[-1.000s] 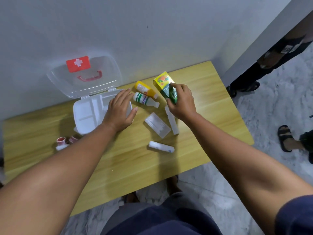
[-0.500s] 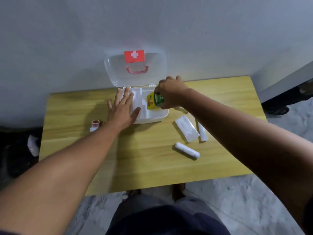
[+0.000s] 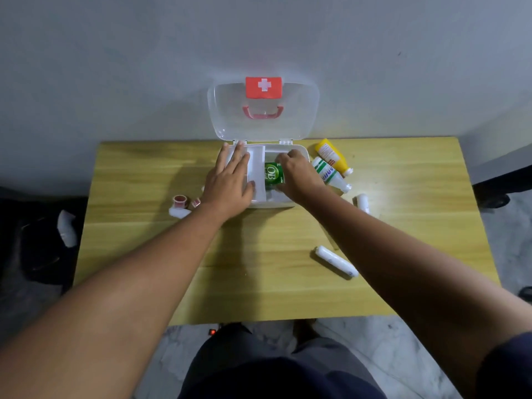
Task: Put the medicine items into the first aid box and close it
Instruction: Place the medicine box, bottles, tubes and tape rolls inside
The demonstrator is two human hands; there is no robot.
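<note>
First aid box (image 3: 299,151) open at the back-centre of wooden table (image 3: 259,269), against the wall. Clear lid (image 3: 299,110) raised upright behind the box, red cross label (image 3: 263,87) and red handle (image 3: 262,112) visible through it.

Left hand (image 3: 230,182) laid flat, palm down, fingers spread and extended over the left compartments of the box; nothing gripped. Contents beneath the palm hidden.

Right hand (image 3: 299,177) inside the right compartment of the box, fingers curled around a green carton (image 3: 273,176) marked "OB". Carton low in that compartment, right edge covered by the fingers; whether resting on the box floor cannot be told. Pale material under the carton, too indistinct to identify.

Right of the box, just beside its wall: white bottle with green stripes (image 3: 329,175) lying on its side, partly behind the right wrist. Yellow bottle (image 3: 332,155) lying beside it, further from the box, caps toward the near-right. Small white roll (image 3: 363,203) right of the box, near the right forearm. Longer white roll (image 3: 336,262) well in front of the box, one end close against the forearm.

Left of the box: tape rolls with red cores (image 3: 180,200) and a white item, partly covered by the left wrist; number uncertain.

Dark trousers (image 3: 282,375) at the lower frame edge; a small red light on the floor, unidentifiable.
</note>
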